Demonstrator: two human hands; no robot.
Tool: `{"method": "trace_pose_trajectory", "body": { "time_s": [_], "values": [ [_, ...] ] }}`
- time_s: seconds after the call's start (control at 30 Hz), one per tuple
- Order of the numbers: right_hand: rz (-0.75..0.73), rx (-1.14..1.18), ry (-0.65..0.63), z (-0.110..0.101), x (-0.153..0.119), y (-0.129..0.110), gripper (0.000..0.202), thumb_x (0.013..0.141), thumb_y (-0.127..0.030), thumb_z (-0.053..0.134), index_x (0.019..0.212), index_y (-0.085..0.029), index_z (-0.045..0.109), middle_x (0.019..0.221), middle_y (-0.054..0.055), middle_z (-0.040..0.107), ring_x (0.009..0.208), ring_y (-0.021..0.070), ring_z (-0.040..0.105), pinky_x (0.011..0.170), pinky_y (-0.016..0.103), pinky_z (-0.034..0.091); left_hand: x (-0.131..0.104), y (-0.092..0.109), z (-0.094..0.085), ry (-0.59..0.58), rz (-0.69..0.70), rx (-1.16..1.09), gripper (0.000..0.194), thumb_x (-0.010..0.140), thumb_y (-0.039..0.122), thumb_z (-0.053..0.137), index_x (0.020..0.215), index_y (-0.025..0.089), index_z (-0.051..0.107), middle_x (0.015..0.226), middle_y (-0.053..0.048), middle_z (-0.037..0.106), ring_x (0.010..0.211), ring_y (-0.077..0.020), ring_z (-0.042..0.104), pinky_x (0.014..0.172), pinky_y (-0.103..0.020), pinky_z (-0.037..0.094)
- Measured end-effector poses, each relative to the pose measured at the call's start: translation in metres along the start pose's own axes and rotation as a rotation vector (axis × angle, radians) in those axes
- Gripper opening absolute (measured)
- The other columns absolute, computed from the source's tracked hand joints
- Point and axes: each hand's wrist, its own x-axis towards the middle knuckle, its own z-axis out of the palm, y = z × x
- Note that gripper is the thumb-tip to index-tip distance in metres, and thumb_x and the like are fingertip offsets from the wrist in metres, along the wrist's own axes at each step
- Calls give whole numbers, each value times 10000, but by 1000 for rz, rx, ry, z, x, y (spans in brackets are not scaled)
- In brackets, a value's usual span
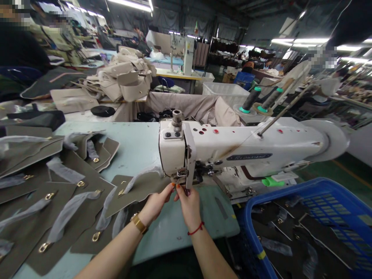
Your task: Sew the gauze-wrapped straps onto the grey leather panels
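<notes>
A white sewing machine (238, 149) stands on the pale green table (139, 143). My left hand (158, 203), with a gold watch at the wrist, is beside the needle area, its thumb and finger pinched together. My right hand (187, 201), with a red string bracelet, touches the same spot, fingers closed. What lies between the fingertips is too small to make out. A dark olive panel (139, 188) with a gold clasp and a translucent wrapped strip reaches from the left up to the needle area, by my left hand.
More olive panels (69, 197) with wrapped strips and clasps cover the table's left side. A blue basket (250, 232) at the right holds similar pieces. Beige pieces (128, 75) are heaped behind. Thread cones (251, 99) stand behind the machine; people sit further off.
</notes>
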Motion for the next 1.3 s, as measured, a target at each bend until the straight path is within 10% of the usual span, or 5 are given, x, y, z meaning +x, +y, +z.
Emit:
{"method": "trace_pose_trajectory", "body": {
  "time_s": [1.3],
  "values": [
    [62,77,-58,0,-19,5,407,854,-373,558,495,-188,507,478,-21,540,506,123,514,584,218,399,18,-2,5,97,-15,-184,429,657,595,585,546,185,526,492,57,419,499,-117,359,527,-244,327]
  ]
}}
